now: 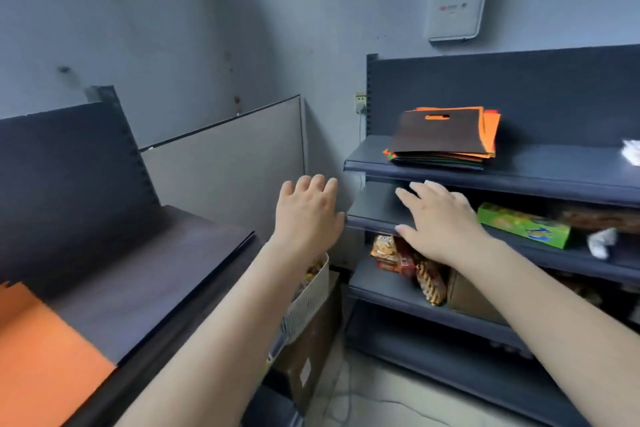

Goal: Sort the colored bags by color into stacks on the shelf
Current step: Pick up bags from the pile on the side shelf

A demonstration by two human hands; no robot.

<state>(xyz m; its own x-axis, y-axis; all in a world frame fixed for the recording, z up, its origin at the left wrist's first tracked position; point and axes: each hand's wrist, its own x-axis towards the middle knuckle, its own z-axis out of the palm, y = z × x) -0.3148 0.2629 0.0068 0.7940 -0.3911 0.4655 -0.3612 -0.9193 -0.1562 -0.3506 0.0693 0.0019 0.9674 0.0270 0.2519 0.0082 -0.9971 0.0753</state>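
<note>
orange bag [45, 350] on left shelf [145, 274]; left hand [306, 215], right hand [440, 218]: fingers spread, empty; mixed bag stack [446, 137] on top shelf [540, 173].

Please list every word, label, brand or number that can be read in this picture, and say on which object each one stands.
No text can be read.
White wall box: small red logo, blurred.
Green carton: print too blurred.
Snack packets: labels too blurred.
Cardboard box: white sticker, unreadable.
</note>
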